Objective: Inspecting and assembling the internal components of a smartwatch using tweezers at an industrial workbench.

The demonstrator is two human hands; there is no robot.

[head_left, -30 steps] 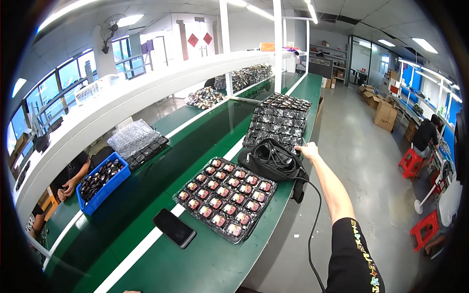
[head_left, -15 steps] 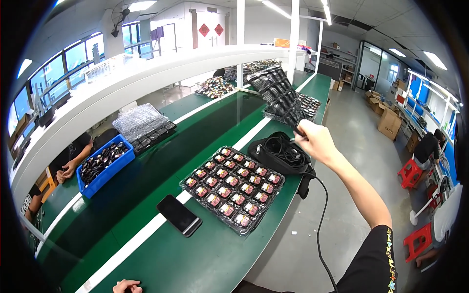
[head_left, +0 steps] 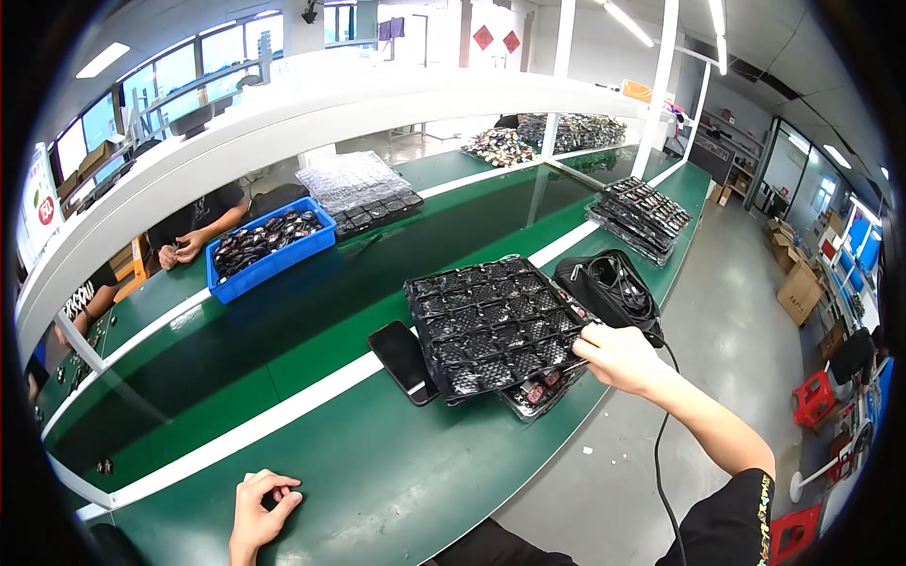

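Observation:
My right hand [head_left: 618,358] grips the right edge of a black plastic compartment tray [head_left: 495,325], which seems to hold nothing in its cells. It hangs over a filled tray [head_left: 540,392] of small packed items with pink and white labels; only that one's near corner shows. Above the green tabletop at the lower left, my left hand [head_left: 264,505] has loosely curled fingers, a gap between thumb and forefinger, and nothing visible in it. A black phone [head_left: 400,357] lies on the table, partly under the held tray's left side.
Beyond the held tray sits a black bag [head_left: 590,288] with coiled cable; a cord hangs from it. Stacked trays [head_left: 642,212] stand farther back. Across the table are a blue crate [head_left: 274,275] of small dark items, wrapped trays [head_left: 354,184] and a co-worker's hands [head_left: 184,250].
My right hand has brought the raised black tray down and toward me, over the filled tray. More of my left hand has come into view. The whole view has shifted.

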